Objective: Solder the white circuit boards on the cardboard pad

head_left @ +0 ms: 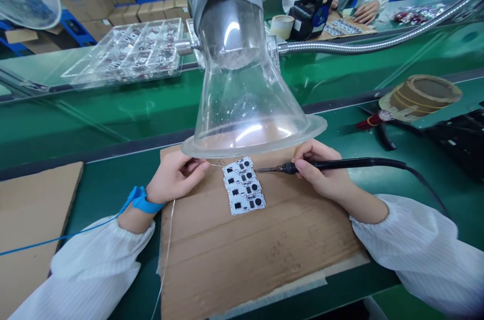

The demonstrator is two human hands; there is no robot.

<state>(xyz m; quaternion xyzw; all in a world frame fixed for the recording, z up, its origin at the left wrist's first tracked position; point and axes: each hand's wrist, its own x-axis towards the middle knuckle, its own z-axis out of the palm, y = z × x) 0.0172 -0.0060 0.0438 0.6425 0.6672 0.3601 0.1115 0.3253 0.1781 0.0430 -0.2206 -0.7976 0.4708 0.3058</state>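
Observation:
A panel of white circuit boards [244, 186] with black round and square parts lies on a brown cardboard sheet [264, 254]. On its left, my left hand [177, 174] pinches a thin solder wire [169, 249]; the wire's end reaches toward the panel's upper left corner and its tail trails down over the cardboard. My right hand [321, 169] is closed round the handle of a soldering iron [291, 167]. The iron's tip points left, close to the panel's upper right edge; whether it touches is too small to tell. A blue wrist strap [145, 201] circles my left wrist.
A clear fume-extractor hood [242, 103] hangs low just above the panel. At right are a tape-wrapped round container [419, 96], dark pliers [385, 136] and a bundle of red wires [372, 121]. Beyond the green divider stand a parts tray [130, 53] and a co-worker's hand [366, 11].

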